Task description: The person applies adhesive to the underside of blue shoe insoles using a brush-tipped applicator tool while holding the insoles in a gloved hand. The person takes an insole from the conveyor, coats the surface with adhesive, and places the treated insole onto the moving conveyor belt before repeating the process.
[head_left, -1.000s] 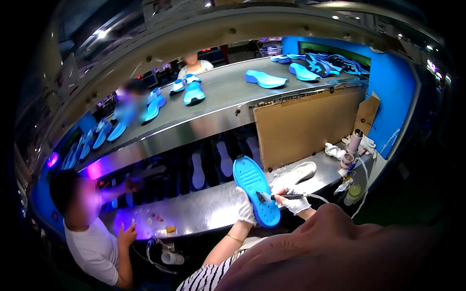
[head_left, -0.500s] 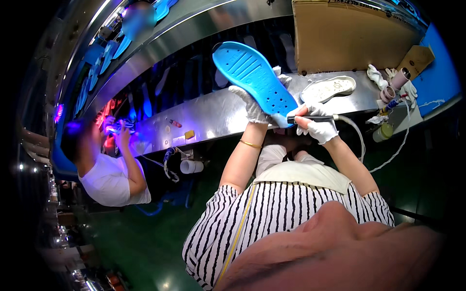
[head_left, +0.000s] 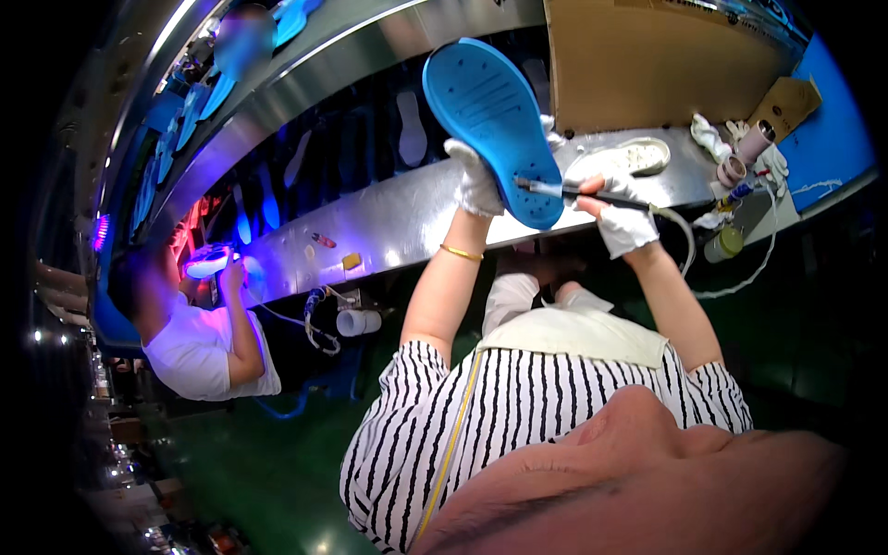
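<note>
**Sole held upright, tool tip at its heel**

We gripped the blue shoe sole [head_left: 490, 125] in our gloved left hand [head_left: 474, 180], long axis rising up-left. Our right hand [head_left: 622, 217] clasped a thin brush tool [head_left: 578, 191], right of the sole, tip touching its lower end.

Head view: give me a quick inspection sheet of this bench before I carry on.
Surface: metal bench, shiny, with purple light glare.
Job's things: blue sole held up tilted; dark pen tool, tip on the sole's lower end.
Clutter: white shoe, tape rolls, small jar, cardboard sheet, cup.
Grips: left hand, gloved, holds the sole's edge; right hand, gloved, holds the pen tool.
Cables: white cord runs from the tool's rear end; more cord under the bench.
Surroundings: conveyor carrying blue soles; a co-worker at the left.
</note>
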A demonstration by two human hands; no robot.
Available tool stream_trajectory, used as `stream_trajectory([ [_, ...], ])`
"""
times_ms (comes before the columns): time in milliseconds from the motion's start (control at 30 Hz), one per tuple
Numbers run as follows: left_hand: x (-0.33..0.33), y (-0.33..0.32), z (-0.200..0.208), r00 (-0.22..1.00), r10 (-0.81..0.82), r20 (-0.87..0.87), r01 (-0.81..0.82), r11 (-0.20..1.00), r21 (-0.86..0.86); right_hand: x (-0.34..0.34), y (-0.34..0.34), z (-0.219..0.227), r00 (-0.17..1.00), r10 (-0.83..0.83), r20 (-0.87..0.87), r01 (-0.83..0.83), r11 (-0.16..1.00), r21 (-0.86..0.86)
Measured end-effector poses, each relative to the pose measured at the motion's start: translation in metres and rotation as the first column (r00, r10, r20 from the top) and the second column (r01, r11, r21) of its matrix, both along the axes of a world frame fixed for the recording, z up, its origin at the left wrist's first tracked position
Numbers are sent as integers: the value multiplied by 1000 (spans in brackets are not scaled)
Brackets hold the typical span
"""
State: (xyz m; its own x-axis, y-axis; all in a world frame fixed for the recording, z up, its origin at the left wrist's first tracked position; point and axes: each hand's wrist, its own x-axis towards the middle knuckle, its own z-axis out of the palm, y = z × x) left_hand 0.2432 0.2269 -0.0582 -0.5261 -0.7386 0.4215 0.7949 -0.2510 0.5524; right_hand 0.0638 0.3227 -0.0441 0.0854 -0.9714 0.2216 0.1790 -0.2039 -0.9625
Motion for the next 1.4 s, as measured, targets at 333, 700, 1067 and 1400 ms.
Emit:
stream_trajectory([
  [333, -1, -15, 5, 842, 55, 537, 44, 985, -169, -25, -20, 7, 827, 433, -360, -281, 871, 402],
  [700, -24, -23, 16, 672, 165, 722, -204, 978, -33, -11, -11, 23, 835, 335, -437, -315, 941, 122],
  [1067, -11, -27, 17, 574, -8, 819, -120, 988, 94, -30, -34, 20, 777, 235, -584, -317, 948, -39],
  [1400, 11, -33, -11, 766, 267, 585, -275, 958, -77, -44, -34, 31, 847, 240, -474, -215, 971, 106],
])
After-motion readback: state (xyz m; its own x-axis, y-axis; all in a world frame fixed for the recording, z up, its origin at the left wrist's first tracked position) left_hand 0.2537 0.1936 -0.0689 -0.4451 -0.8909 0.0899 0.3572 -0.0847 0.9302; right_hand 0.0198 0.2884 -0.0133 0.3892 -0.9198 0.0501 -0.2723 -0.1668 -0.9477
